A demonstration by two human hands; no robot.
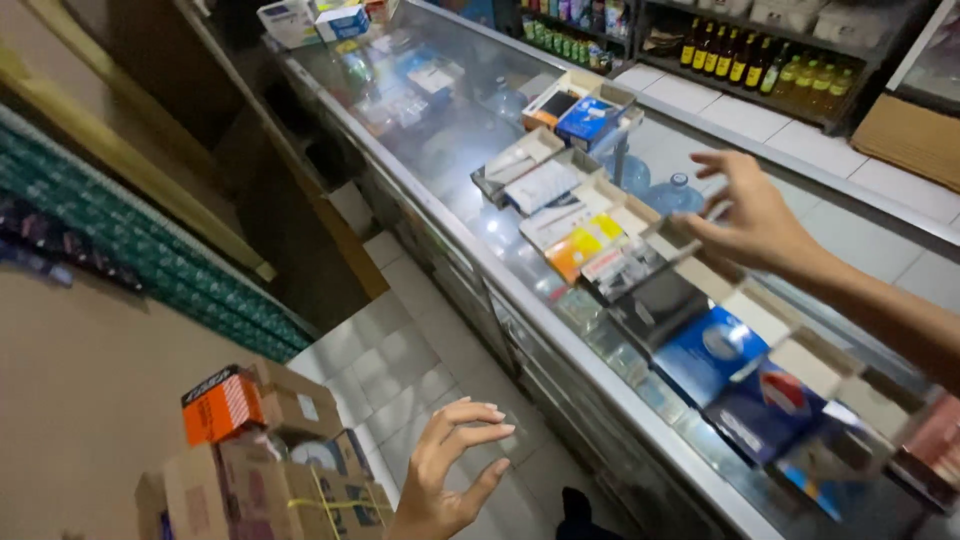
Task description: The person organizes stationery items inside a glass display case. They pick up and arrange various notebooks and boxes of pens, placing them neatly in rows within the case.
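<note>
Right hand point(755, 215): extended over the glass counter point(450, 150), fingers spread, released, holding nothing; motion blur makes contact uncertain.
Nearest item: small grey-white packet point(625, 265) in the row of cardboard trays point(760, 315), just beside the fingertips.
Left hand point(450, 470): raised low above the tiled floor point(400, 370), fingers curled apart, empty, near stacked cartons point(270, 450).
Step in hand: apparently a reach toward the tray row.
Next move calls for: lowering the fingertips onto one packet and pinching it without disturbing the yellow box point(580, 245) alongside.

Head view, angled down, near glass counter point(470, 235), hands
</note>
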